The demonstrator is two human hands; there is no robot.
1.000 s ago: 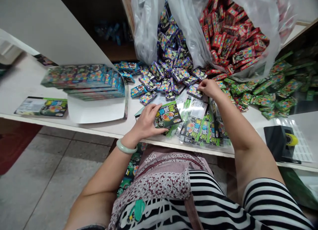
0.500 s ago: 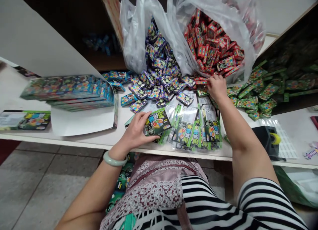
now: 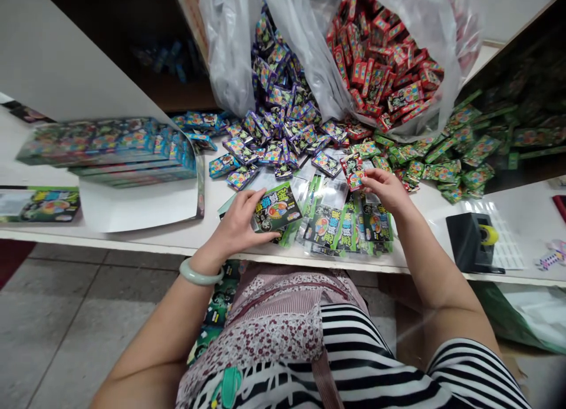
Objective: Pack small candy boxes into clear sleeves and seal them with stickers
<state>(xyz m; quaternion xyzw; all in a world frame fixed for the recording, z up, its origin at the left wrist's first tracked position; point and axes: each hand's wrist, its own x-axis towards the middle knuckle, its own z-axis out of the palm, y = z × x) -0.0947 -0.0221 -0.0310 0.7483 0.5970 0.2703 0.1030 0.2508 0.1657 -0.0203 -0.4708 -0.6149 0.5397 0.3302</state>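
My left hand (image 3: 241,223) is closed around a black and green candy packet (image 3: 278,207), its printed face turned up. Between the fingertips of my right hand (image 3: 384,188) is a small red candy box (image 3: 353,171), held over the table. Below it lie clear plastic bags with black and green printed cards (image 3: 329,227), spread and overlapping near the table edge. Small purple candy boxes (image 3: 273,152) are heaped just behind my left hand, and small green candy boxes (image 3: 442,172) lie beyond my right hand.
Plastic bags at the back hold more purple boxes (image 3: 276,61) and red boxes (image 3: 393,61). On the left stands a display box (image 3: 141,211) with packed rows of packets (image 3: 106,144). A black tape dispenser (image 3: 469,241) sits at the right by the table's front edge (image 3: 145,241).
My right hand has drawn back from the red pile toward me, and a small red candy box is now in its fingers. The left hand keeps hold of the packet. The view has shifted slightly.
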